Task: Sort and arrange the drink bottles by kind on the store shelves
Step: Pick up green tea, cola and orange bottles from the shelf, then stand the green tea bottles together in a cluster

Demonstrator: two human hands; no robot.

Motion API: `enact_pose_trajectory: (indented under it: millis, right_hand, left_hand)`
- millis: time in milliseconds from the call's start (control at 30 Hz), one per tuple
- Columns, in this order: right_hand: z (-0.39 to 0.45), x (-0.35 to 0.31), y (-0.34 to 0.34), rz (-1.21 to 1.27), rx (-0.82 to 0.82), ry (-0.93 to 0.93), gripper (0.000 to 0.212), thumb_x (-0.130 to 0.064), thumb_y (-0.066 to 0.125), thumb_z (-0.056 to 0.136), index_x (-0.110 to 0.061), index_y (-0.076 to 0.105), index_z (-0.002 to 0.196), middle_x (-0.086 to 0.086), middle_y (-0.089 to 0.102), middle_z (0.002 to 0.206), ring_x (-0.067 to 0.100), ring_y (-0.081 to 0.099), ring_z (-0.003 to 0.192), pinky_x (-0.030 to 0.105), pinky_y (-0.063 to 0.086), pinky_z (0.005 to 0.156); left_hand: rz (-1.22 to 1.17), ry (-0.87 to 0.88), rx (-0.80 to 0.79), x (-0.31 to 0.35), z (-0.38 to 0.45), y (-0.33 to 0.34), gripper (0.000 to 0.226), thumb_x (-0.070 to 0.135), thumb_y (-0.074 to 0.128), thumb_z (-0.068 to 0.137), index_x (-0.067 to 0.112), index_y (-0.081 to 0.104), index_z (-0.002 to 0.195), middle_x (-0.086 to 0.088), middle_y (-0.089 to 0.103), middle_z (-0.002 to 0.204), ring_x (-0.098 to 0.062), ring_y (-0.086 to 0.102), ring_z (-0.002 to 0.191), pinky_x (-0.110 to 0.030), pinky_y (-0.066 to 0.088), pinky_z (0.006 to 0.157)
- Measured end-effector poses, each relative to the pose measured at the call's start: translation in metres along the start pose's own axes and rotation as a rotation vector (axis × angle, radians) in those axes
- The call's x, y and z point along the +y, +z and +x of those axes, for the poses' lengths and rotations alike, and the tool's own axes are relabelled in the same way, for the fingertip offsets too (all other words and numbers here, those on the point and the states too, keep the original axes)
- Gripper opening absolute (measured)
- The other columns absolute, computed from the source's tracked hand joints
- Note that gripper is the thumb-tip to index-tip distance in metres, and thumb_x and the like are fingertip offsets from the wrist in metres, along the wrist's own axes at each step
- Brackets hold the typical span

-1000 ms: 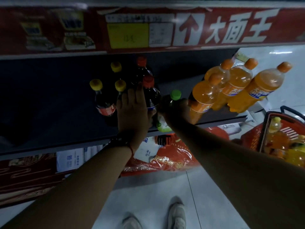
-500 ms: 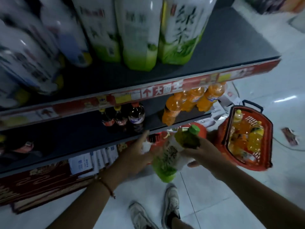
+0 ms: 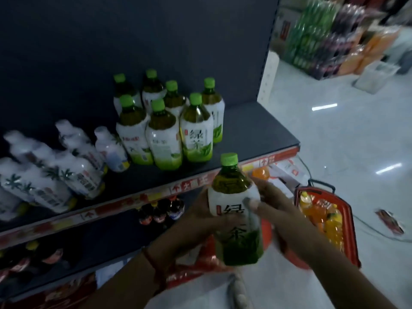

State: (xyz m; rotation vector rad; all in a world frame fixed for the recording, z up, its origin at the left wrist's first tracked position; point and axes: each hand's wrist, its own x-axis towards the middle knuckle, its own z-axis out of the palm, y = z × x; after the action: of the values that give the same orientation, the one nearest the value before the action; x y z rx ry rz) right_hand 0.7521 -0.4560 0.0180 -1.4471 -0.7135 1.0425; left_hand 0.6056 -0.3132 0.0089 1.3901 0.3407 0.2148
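The person holds one green tea bottle (image 3: pixel 236 210) upright in front of the shelves, below the front edge of the upper shelf (image 3: pixel 252 130). The left hand (image 3: pixel 200 216) grasps its label from the left side, and the right hand (image 3: pixel 275 211) grasps it from the right, with a finger laid across the white label. On the upper shelf, a group of green tea bottles (image 3: pixel 165 121) stands near the right end, close to the front edge. To the left of them, white bottles with palm print (image 3: pixel 55 172) are crowded toward the left end. On the lower shelf (image 3: pixel 93 237), dark cola bottles (image 3: pixel 160 211) stand behind the red price strip. A red basket (image 3: pixel 347 241) with orange drink bottles (image 3: pixel 327 217) sits on the floor at the right.
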Motion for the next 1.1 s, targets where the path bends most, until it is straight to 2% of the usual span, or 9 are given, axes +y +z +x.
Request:
enact_pose_trajectory:
  millis: [100, 167, 333, 433, 567, 700, 833, 900, 1100]
  right_hand:
    - [0.023, -0.013, -0.020, -0.102, -0.120, -0.054, 0.058, -0.015, 0.077, 0.077, -0.028, 0.050, 0.127, -0.003, 0.071, 0.110, 0.014, 0.068, 0.104, 0.028, 0.058, 0.079]
    - [0.045, -0.022, -0.040, -0.172, -0.101, -0.111, 0.058, -0.014, 0.079, 0.066, -0.023, 0.054, 0.118, -0.001, 0.073, 0.101, 0.013, 0.071, 0.096, 0.024, 0.057, 0.072]
    - [0.118, -0.033, -0.094, -0.280, -0.107, -0.213, 0.079, -0.025, 0.094, 0.055, -0.012, 0.055, 0.123, 0.009, 0.071, 0.111, 0.028, 0.069, 0.102, 0.045, 0.059, 0.080]
    - [0.156, -0.033, -0.113, -0.279, -0.083, -0.219, 0.080, -0.014, 0.093, 0.054, -0.017, 0.054, 0.123, 0.004, 0.070, 0.109, 0.022, 0.069, 0.100, 0.037, 0.060, 0.076]
    - [0.195, -0.025, -0.116, -0.220, -0.153, -0.246, 0.073, 0.000, 0.089, 0.059, -0.011, 0.055, 0.123, 0.014, 0.070, 0.111, 0.029, 0.069, 0.102, 0.045, 0.059, 0.079]
    - [0.220, -0.007, -0.111, -0.165, -0.139, -0.204, 0.091, -0.027, 0.096, 0.050, -0.018, 0.052, 0.129, 0.011, 0.069, 0.115, 0.028, 0.067, 0.107, 0.056, 0.057, 0.083]
    - [0.239, 0.004, -0.111, -0.229, -0.162, -0.242, 0.078, -0.011, 0.089, 0.063, -0.023, 0.051, 0.130, 0.001, 0.069, 0.115, 0.018, 0.068, 0.105, 0.036, 0.060, 0.079]
    - [0.241, 0.008, -0.109, -0.284, -0.166, -0.268, 0.072, -0.011, 0.086, 0.066, -0.023, 0.052, 0.128, -0.001, 0.068, 0.115, 0.015, 0.066, 0.105, 0.029, 0.059, 0.077]
    - [0.229, 0.024, -0.099, -0.626, 0.132, -0.372, 0.065, -0.030, 0.083, 0.072, -0.022, 0.053, 0.129, -0.005, 0.052, 0.127, 0.018, 0.051, 0.118, 0.044, 0.053, 0.087]
  left_hand:
    - [0.017, 0.107, 0.178, 0.018, 0.040, 0.012, 0.053, 0.003, 0.077, 0.082, 0.013, 0.057, 0.130, -0.016, 0.070, 0.119, -0.033, 0.067, 0.110, -0.049, 0.058, 0.088]
    - [0.044, 0.100, 0.256, 0.026, 0.069, 0.016, 0.060, 0.003, 0.079, 0.081, 0.018, 0.052, 0.132, -0.009, 0.070, 0.121, -0.024, 0.068, 0.111, -0.041, 0.059, 0.088]
    - [0.496, 0.159, 0.322, 0.046, 0.133, 0.019, 0.096, 0.047, 0.090, 0.066, 0.036, 0.036, 0.144, 0.014, 0.057, 0.136, -0.006, 0.055, 0.125, -0.042, 0.050, 0.102]
    - [1.016, 0.233, 0.479, 0.055, 0.148, 0.015, 0.084, 0.058, 0.071, 0.079, 0.039, 0.029, 0.149, 0.013, 0.040, 0.149, -0.001, 0.030, 0.138, -0.036, 0.029, 0.116]
    - [1.466, 0.362, 0.749, 0.058, 0.142, -0.006, 0.071, 0.054, 0.058, 0.088, 0.027, 0.036, 0.151, -0.006, 0.030, 0.157, -0.024, 0.021, 0.147, -0.049, 0.024, 0.117]
    - [1.629, 0.075, 0.960, 0.049, 0.131, -0.043, 0.087, 0.047, 0.071, 0.080, 0.029, 0.028, 0.154, -0.018, 0.019, 0.161, -0.044, 0.010, 0.149, -0.067, 0.017, 0.114]
    - [1.671, -0.190, 0.945, 0.032, 0.122, -0.069, 0.104, 0.036, 0.077, 0.072, 0.033, 0.016, 0.156, -0.010, 0.003, 0.166, -0.052, 0.005, 0.147, -0.072, 0.023, 0.109]
    - [1.675, -0.210, 0.933, 0.028, 0.119, -0.075, 0.109, 0.028, 0.074, 0.071, 0.035, 0.008, 0.158, -0.006, -0.003, 0.167, -0.052, 0.005, 0.147, -0.067, 0.032, 0.106]
    - [1.499, -0.112, 0.859, 0.032, 0.112, -0.079, 0.084, 0.040, 0.061, 0.086, 0.037, 0.015, 0.157, 0.007, -0.010, 0.167, -0.041, -0.008, 0.150, -0.064, 0.028, 0.112]
